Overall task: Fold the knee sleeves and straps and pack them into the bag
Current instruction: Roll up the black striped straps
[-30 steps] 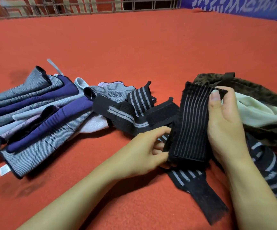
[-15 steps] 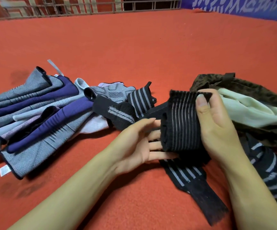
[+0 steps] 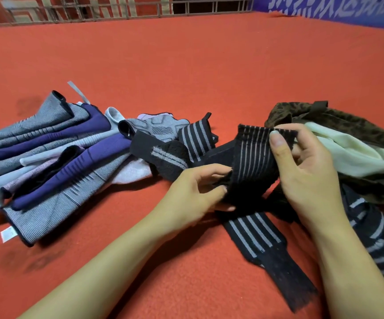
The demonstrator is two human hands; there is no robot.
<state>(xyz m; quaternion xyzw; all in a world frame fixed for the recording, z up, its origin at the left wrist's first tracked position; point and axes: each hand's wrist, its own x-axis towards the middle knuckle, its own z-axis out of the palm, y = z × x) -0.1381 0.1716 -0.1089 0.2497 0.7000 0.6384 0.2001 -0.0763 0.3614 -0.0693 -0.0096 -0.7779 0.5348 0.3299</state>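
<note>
We are folding one black strap, held up just left of the bag, the leopard-print one lying open with its pale lining showing. Our right hand pinches the strap's top edge, thumb in front and fingers curled behind; our left hand grips the lower left edge, fingers clamped on the cloth. The strap's tail trails below the bag's near side across the red surface, ending in a fuzzy fastener patch (likely to snag on other fabric). To fold well, we should probably keep the edges aligned, draw the tail in evenly and press the fastener onto the roll so it holds. The knee sleeves lie heaped well left of the bag, not yet packed. More striped straps lie against the bag's near side.
</note>
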